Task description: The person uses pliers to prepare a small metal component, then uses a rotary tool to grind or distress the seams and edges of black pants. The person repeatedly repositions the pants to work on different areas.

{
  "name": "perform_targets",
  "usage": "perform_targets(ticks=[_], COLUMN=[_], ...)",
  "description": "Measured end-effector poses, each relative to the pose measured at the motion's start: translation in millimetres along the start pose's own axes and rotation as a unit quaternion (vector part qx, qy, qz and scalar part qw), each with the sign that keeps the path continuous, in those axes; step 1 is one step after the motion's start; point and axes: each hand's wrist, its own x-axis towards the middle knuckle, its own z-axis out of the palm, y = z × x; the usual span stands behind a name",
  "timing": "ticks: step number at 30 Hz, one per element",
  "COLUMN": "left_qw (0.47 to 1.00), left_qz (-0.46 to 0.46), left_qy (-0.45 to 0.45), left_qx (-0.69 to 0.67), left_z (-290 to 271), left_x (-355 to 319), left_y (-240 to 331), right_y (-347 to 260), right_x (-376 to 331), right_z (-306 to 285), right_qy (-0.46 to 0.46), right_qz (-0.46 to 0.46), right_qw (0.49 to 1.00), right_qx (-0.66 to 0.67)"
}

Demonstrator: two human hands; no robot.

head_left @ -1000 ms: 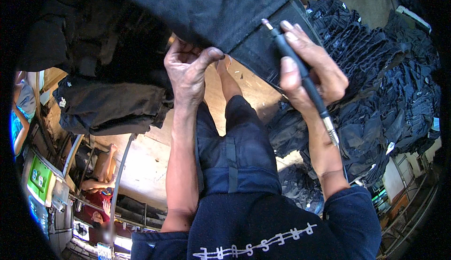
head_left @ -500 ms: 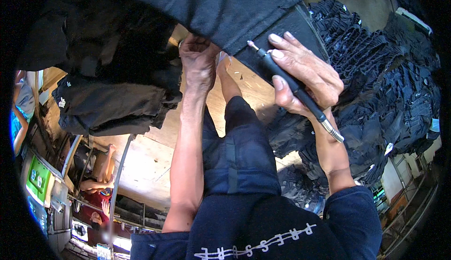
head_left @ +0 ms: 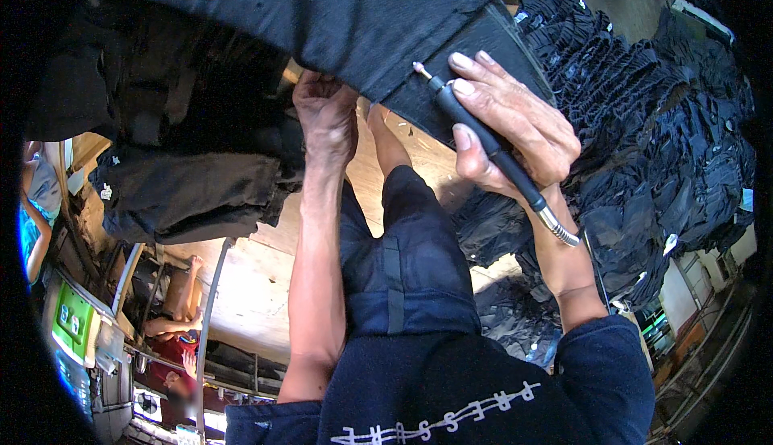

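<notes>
A dark blue-black cloth garment with stitched seams spreads across the top, over a flat panel. My left hand is closed at its lower edge, fingers curled and partly hidden by the cloth. In my right hand is a black pen-shaped rotary grinder, gripped between thumb and fingers. Its small pinkish tip points up and left, over the cloth near a seam. From its back end a metal spring sleeve runs down along my wrist. The right fingertips rest on or just above the cloth.
Folded dark garments hang or lie in a stack at left. A large heap of crumpled dark clothing fills the right side. Lower left, another person sits beyond a metal pole, near a green tray.
The cloth and my left hand have shifted slightly left in the view. My right hand with the rotary grinder has moved a little up and left. Both grips look the same.
</notes>
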Motion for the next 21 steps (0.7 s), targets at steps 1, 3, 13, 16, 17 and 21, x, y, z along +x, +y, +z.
perform_targets(ticks=[1,3,13,16,17,21], left_qw=[1.000,1.000,0.991,0.995,0.994,0.994], left_qz=[0.003,0.010,0.033,0.018,0.017,0.026], left_qy=[-0.002,-0.013,0.003,0.010,0.012,0.004], left_qx=[-0.008,-0.026,-0.127,-0.100,-0.103,-0.102], left_z=[-1.1,-2.4,13.3,14.3,13.8,11.3], left_x=[0.8,2.0,-3.5,-3.6,-3.2,-1.6], left_y=[-1.6,-3.0,7.2,9.7,9.9,8.0], right_y=[0.1,0.0,2.0,2.4,2.4,3.2], right_x=[-0.2,-0.4,-0.6,-0.7,-0.7,0.0], right_z=[0.4,0.8,1.2,1.4,1.3,1.4], right_qy=[0.005,0.013,0.042,0.048,0.051,0.059], right_qz=[0.001,0.008,0.027,0.028,0.029,0.038], right_qw=[1.000,1.000,0.998,0.997,0.997,0.996], right_qx=[-0.002,-0.010,-0.040,-0.047,-0.045,-0.052])
